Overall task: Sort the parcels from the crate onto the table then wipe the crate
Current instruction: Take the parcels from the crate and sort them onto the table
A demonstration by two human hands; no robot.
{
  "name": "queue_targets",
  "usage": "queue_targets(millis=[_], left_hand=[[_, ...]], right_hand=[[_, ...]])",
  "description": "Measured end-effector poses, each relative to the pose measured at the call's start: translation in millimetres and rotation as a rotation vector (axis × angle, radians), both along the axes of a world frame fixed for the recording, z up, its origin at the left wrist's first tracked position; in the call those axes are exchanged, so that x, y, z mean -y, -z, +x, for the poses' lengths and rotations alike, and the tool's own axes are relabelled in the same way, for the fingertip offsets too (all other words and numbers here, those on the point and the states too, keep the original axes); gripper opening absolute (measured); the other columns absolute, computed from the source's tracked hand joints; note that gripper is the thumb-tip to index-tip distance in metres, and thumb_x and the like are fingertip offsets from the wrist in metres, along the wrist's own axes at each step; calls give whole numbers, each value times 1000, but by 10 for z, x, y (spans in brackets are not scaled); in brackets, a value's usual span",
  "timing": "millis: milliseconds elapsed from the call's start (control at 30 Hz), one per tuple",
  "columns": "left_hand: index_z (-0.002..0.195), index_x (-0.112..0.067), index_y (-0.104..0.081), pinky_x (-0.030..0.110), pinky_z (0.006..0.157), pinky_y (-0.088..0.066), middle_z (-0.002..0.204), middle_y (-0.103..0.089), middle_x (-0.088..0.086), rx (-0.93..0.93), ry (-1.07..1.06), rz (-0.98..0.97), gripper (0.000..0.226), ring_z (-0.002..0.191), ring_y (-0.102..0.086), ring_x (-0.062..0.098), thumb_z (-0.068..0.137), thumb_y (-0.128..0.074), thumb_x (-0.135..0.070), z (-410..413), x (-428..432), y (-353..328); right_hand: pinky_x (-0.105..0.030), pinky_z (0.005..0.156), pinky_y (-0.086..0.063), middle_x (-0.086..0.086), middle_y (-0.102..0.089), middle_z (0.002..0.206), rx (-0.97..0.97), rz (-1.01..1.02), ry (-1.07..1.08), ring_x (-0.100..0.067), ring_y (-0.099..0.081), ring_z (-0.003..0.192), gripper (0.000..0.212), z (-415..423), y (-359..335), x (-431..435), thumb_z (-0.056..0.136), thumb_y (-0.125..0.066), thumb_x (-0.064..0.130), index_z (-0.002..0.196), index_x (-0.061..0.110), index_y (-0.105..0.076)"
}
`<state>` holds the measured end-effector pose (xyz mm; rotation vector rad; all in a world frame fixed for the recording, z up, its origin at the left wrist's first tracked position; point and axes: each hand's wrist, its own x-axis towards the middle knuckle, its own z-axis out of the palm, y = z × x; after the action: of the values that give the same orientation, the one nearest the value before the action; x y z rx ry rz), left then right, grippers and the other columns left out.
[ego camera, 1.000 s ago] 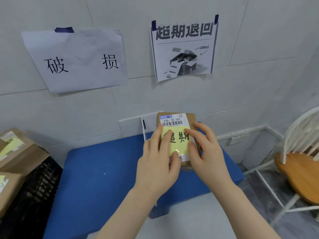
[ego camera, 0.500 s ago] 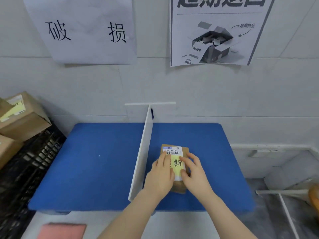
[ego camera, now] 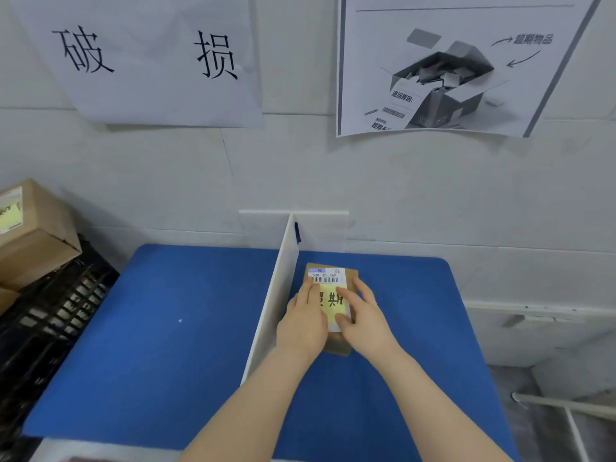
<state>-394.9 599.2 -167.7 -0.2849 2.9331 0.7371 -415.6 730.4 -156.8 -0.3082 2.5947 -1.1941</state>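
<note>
A second ago held in the air, the small brown cardboard parcel now lies on the blue bench beside the white divider board, left hand and right hand resting straight-fingered on top, neither grip closed, so it looks sorted.

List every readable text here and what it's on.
"破 损": left sheet.
"超期物品", "退回原因:": right poster; finer print blurred.
"530- 05 069": white label on parcel, above a barcode.
"期": yellow note on parcel; preceding character half hidden by left hand.
Sticker on box at left: blurred, unreadable.
</note>
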Motion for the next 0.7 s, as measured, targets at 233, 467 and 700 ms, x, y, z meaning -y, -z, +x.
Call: queue_targets(millis=[233, 467, 700], left_hand=[[152, -12, -9, 27, 109, -32, 161, -7, 1, -88, -22, -127, 66, 145, -13, 18, 98, -46, -19, -467, 112, -37], [151, -10, -15, 28, 114, -22, 159, -15, 5, -138, -45, -120, 59, 147, -11, 18, 99, -42, -16, -636, 129, -54], [151, -11, -13, 26, 115, -21, 159, -16, 5, -130, -28, -125, 61, 146, -12, 17, 98, -41, -10, -638, 230, -162]], right_hand=[[-16, 97, -34, 6, -5, 159, -25, -36, -5, -14, -27, 141, 53, -521, 73, 186, 92, -50, 9, 143, 20, -40], [-21, 101, -30, 3, -4, 160, -13, -25, -7, -18, -24, 142, 55, -797, 59, 314, 92, -49, 8, 144, 21, -38], [-23, 104, -31, 1, -3, 160, 16, -27, 33, -19, -19, 143, 57, -937, 68, 433, 91, -46, 5, 145, 21, -37]])
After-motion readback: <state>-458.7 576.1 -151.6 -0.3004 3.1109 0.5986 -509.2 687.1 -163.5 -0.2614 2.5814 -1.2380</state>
